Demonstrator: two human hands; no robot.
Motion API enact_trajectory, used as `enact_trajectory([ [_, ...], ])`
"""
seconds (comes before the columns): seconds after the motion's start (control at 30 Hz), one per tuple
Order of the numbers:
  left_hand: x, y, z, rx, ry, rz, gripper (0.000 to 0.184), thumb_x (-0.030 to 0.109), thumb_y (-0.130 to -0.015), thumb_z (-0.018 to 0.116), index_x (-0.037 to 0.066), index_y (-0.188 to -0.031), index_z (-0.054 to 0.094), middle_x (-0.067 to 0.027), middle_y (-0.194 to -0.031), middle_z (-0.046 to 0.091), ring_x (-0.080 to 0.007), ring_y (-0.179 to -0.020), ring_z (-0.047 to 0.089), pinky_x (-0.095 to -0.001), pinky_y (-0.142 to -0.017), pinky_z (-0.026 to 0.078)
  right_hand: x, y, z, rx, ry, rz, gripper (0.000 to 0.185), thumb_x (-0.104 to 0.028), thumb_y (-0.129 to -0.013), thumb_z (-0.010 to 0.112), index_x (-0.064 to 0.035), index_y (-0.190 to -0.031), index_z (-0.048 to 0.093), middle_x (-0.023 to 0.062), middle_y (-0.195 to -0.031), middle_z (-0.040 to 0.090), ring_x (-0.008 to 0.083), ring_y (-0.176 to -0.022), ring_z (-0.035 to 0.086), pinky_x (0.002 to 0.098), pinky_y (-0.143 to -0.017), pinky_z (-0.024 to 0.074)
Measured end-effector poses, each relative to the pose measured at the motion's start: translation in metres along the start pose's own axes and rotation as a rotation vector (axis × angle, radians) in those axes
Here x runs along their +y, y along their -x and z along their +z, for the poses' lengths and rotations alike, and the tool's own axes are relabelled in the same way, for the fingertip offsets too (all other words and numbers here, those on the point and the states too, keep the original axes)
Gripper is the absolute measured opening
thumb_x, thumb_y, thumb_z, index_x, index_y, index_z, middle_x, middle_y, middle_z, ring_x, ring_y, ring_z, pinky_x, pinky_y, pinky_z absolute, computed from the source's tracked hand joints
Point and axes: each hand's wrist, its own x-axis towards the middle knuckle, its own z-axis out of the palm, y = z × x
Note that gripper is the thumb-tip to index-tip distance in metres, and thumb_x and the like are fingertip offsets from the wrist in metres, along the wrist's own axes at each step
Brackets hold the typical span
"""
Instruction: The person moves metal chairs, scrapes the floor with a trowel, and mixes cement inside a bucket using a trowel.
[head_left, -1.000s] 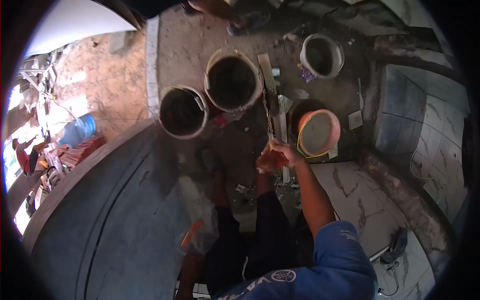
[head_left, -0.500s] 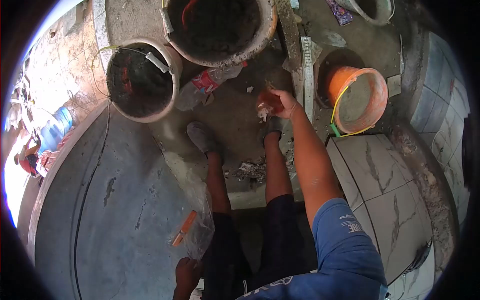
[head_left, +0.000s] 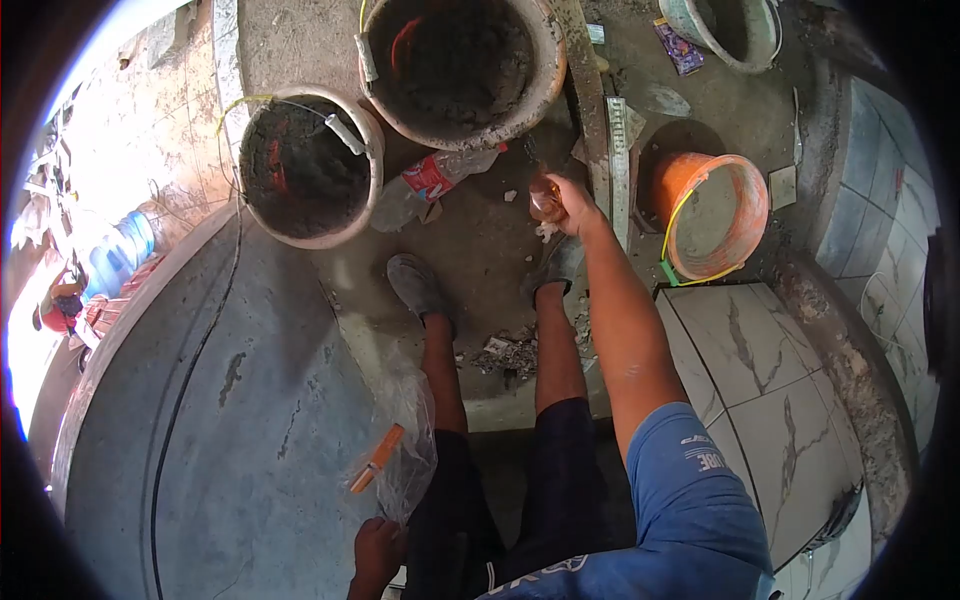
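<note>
My right hand (head_left: 570,207) is closed around a shiny, see-through reddish-brown thing (head_left: 546,200), perhaps a small bag or bottle of liquid. It is held out above the floor by my right foot. My left hand (head_left: 379,552) is curled at the grey slab's edge beside my thigh; what its fingers hold, if anything, is hidden. The lower end of a clear plastic bag (head_left: 408,440) reaches close to those fingers. An orange-brown bar-shaped thing (head_left: 377,458) lies at the bag, inside or on top, I cannot tell which.
Two buckets of dark mix, a large one (head_left: 555,75) and a smaller one (head_left: 376,160), stand ahead beside a crumpled plastic bottle (head_left: 430,178). An orange bucket (head_left: 690,190) lies tilted at right, near stacked marbled tiles (head_left: 790,420). Left is a grey slab (head_left: 250,430) with a cable.
The view has shifted slightly, so the scene sits a little lower and to the right. My right hand has turned the reddish-brown thing a little; my left hand stays by the slab edge.
</note>
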Motion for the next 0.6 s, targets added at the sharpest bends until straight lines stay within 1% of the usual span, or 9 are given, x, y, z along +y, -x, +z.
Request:
enact_trajectory([
  [0.13, -0.001, 0.002, 0.003, 0.013, 0.034, 0.011, 0.015, 0.011, -0.068, 0.068, 0.003, -0.066, 0.056, -0.0127, -0.064, 0.050, -0.0320, -0.065, 0.053, -0.0419, -0.058, 0.042, -0.009, 0.010, 0.005, -0.002, 0.039, -0.013, 0.022, -0.031, -0.088, 0.052, -0.0100, -0.086, 0.057, -0.0002, -0.072, 0.056, 0.0096, -0.054, 0.054, 0.0202, -0.040, 0.0405],
  [0.2, -0.002, 0.003, 0.003, 0.009, 0.012, 0.007, 0.014, 0.011, -0.068, 0.068, 0.003, -0.067, 0.056, -0.0126, -0.064, 0.050, -0.0320, -0.065, 0.053, -0.0416, -0.058, 0.042, -0.010, 0.017, 0.013, 0.084, 0.055, -0.017, 0.022, -0.031, -0.086, 0.054, -0.0092, -0.084, 0.056, 0.0002, -0.070, 0.055, 0.0100, -0.053, 0.052, 0.0214, -0.041, 0.0410],
  [0.33, -0.006, 0.007, 0.006, 0.018, 0.011, 0.007, 0.014, 0.011, -0.068, 0.067, 0.003, -0.066, 0.056, -0.0127, -0.064, 0.050, -0.0322, -0.065, 0.053, -0.0417, -0.058, 0.042, -0.008, 0.014, 0.007, 0.001, 0.126, 0.005, 0.021, -0.031, -0.085, 0.056, -0.0099, -0.084, 0.055, 0.0006, -0.071, 0.055, 0.0117, -0.055, 0.053, 0.0246, -0.044, 0.0438],
  [0.4, -0.011, 0.009, 0.010, 0.061, -0.008, 0.063, 0.015, 0.012, -0.068, 0.067, 0.004, -0.065, 0.055, -0.0127, -0.064, 0.050, -0.0324, -0.065, 0.053, -0.0420, -0.058, 0.042, -0.002, 0.010, 0.010, 0.084, 0.172, -0.106, 0.019, -0.030, -0.084, 0.056, -0.0117, -0.088, 0.054, 0.0018, -0.078, 0.056, 0.0128, -0.060, 0.054, 0.0260, -0.046, 0.0447],
  [0.43, -0.011, 0.010, 0.009, 0.064, -0.010, 0.069, 0.015, 0.012, -0.068, 0.067, 0.004, -0.065, 0.055, -0.0127, -0.064, 0.050, -0.0324, -0.065, 0.053, -0.0420, -0.058, 0.042, -0.003, 0.013, 0.013, 0.087, 0.169, -0.113, 0.019, -0.030, -0.084, 0.056, -0.0117, -0.088, 0.054, 0.0018, -0.078, 0.056, 0.0128, -0.060, 0.054, 0.0260, -0.046, 0.0447],
  [0.5, -0.010, 0.011, 0.008, 0.048, -0.009, 0.030, 0.016, 0.012, -0.069, 0.067, 0.004, -0.065, 0.054, -0.0127, -0.063, 0.049, -0.0327, -0.064, 0.052, -0.0420, -0.058, 0.042, -0.004, 0.019, 0.017, 0.115, 0.268, -0.108, 0.017, -0.029, -0.084, 0.055, -0.0138, -0.092, 0.052, 0.0031, -0.084, 0.055, 0.0141, -0.068, 0.055, 0.0290, -0.050, 0.0462],
  [0.53, -0.009, 0.012, 0.007, 0.052, -0.013, 0.037, 0.016, 0.012, -0.069, 0.067, 0.004, -0.065, 0.054, -0.0127, -0.063, 0.049, -0.0327, -0.064, 0.052, -0.0420, -0.058, 0.042, -0.005, 0.021, 0.018, 0.117, 0.264, -0.115, 0.017, -0.029, -0.084, 0.055, -0.0138, -0.092, 0.052, 0.0031, -0.084, 0.055, 0.0141, -0.068, 0.055, 0.0290, -0.050, 0.0462],
  [0.6, -0.008, 0.013, 0.005, 0.049, -0.025, 0.042, 0.015, 0.013, -0.069, 0.067, 0.005, -0.065, 0.054, -0.0125, -0.063, 0.049, -0.0326, -0.064, 0.052, -0.0420, -0.058, 0.042, -0.007, 0.026, 0.020, 0.063, 0.299, -0.130, 0.017, -0.028, -0.084, 0.055, -0.0140, -0.093, 0.051, 0.0037, -0.085, 0.053, 0.0164, -0.072, 0.055, 0.0315, -0.054, 0.0466],
])
